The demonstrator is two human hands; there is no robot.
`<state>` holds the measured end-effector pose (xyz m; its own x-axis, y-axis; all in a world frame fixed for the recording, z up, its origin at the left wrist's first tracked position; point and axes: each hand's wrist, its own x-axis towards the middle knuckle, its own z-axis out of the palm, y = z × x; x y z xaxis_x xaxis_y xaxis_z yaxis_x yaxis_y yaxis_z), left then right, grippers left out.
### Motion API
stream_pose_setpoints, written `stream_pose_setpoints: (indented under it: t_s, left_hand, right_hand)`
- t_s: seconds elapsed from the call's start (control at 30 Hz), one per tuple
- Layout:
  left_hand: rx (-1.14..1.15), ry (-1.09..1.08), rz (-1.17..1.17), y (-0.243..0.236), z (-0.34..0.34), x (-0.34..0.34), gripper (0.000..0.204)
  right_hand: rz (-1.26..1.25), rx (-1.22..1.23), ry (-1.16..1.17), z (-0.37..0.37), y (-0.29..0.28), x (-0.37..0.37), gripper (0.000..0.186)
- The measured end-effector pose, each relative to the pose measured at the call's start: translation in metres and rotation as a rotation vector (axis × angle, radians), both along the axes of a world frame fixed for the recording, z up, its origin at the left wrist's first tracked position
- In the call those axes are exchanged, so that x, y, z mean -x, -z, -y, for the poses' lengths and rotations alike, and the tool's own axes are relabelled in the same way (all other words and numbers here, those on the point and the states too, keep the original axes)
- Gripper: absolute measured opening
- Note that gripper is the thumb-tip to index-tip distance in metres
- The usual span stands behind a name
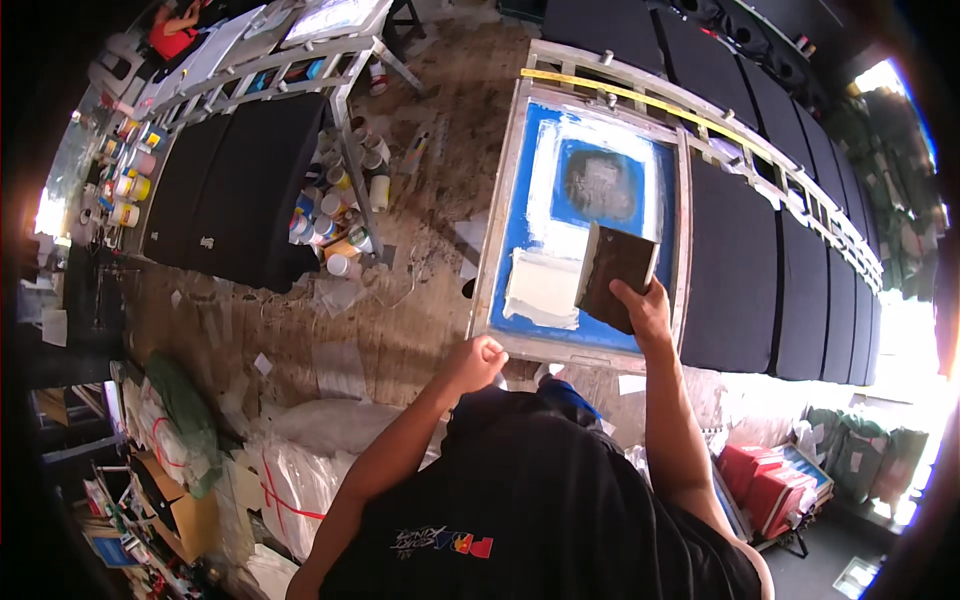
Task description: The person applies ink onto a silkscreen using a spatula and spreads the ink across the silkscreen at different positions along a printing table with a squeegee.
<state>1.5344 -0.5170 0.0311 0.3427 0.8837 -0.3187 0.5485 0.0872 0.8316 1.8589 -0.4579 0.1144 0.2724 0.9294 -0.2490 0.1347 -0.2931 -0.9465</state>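
Note:
My right hand (645, 312) is closed around a dark brown squeegee (612, 265), thumb across its face. It is tilted over a silkscreen frame (496, 230) with a blue mesh. White ink (543, 150) is smeared across the mesh around a dark grey oval area (600, 185). A cream patch (543, 290) lies at the lower left of the mesh. My left hand (476, 364) has its fingers curled in at the frame's near left corner. Whether they grip the frame or anything small is hidden.
A yellow measuring strip (640, 95) runs along the metal rail behind the frame. Black-covered panels (730, 260) extend to the right. Ink tubs (330, 205) crowd the floor below the left table. A person in red (172, 38) sits far left. Plastic-wrapped bundles (310, 480) lie near me.

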Motion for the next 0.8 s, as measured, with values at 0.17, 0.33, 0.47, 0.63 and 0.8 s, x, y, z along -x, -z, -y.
stream_pose_setpoints:
  t_s: [0.17,0.33,0.47,0.63,0.8]
  left_hand:
    - [-0.451,-0.166,-0.142,0.004,-0.003,0.02,0.032]
    - [0.317,0.043,0.051,0.035,0.013,0.01,0.046]
    - [1.147,-0.337,0.701,0.033,0.028,-0.02,0.042]
    - [1.156,-0.563,0.854,0.034,0.02,-0.033,0.033]
    - [1.199,-0.559,0.883,0.036,0.018,-0.032,0.046]
  right_hand:
    - [-0.068,0.03,0.075,0.018,0.005,-0.003,0.036]
    - [0.03,0.105,0.065,0.02,-0.002,0.001,0.036]
    - [0.678,0.096,-0.385,-0.01,-0.011,0.031,0.035]
    - [0.95,-0.209,-0.614,-0.058,0.038,0.063,0.031]
    - [1.094,-0.357,-0.543,-0.051,0.078,0.076,0.033]
